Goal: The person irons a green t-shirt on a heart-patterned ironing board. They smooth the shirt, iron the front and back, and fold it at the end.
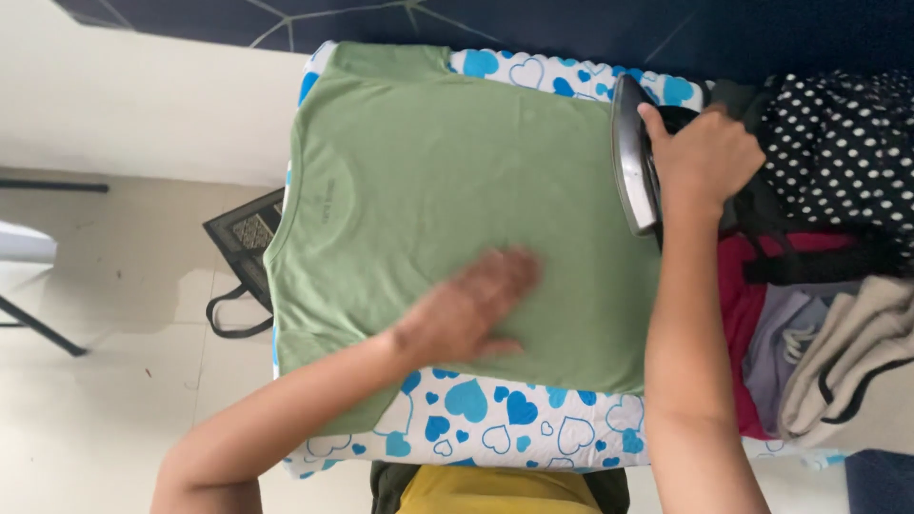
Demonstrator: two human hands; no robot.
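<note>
**Inspection: green shirt flat on board, iron held at its right edge**

Nearest the camera, at the bottom centre of the frame, sits a yellow garment (pixel 495 490) worn by the person, with 2 bare forearms rising from it into the picture.

Largest item: 1 ironing board cover (pixel 495 419), white with blue hearts, filling the middle of the frame. On it lies 1 green T-shirt (pixel 438 190), spread flat, collar towards the left, hem towards the right. At the right edge of the frame is 1 heap of clothes (pixel 828 286), dotted black, red, lilac and beige pieces together; the count within it cannot be told. At centre left, on the pale floor, stands 1 dark bag (pixel 243 247) with a loop handle.

The left hand (pixel 471 309) lies palm down on the lower middle of the shirt, fingers extended and slightly apart; it is motion-blurred. The right hand (pixel 700 157) is wrapped round the handle of 1 iron (pixel 633 157), tipped up on edge at the upper right, soleplate facing the shirt and touching or just over its hem; which cannot be told.

Judgement: the step in hand appears to be smoothing the cloth ahead of a pass. The next move would call for lowering the soleplate flat and keeping the left hand out of its path.
</note>
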